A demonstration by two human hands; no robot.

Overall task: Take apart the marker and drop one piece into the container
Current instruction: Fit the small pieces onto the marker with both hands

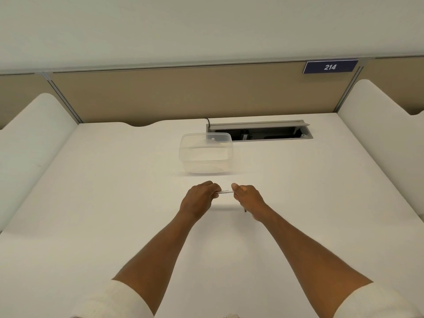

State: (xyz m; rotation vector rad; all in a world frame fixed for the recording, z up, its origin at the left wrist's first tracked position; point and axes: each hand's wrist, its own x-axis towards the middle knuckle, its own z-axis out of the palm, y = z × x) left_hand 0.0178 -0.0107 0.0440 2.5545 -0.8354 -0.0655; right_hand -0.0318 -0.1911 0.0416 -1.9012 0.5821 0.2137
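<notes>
A thin white marker lies level in the air between my two hands, a little above the white desk. My left hand is closed around its left end and my right hand around its right end. Only the short middle stretch of the marker shows; both ends are hidden in my fists. A small dark tip pokes out below my right hand. The clear plastic container stands open and empty just beyond my hands, toward the back of the desk.
An open grey cable hatch is set into the desk behind and right of the container. A tan partition with a blue "214" sign closes the back. White side panels flank the desk.
</notes>
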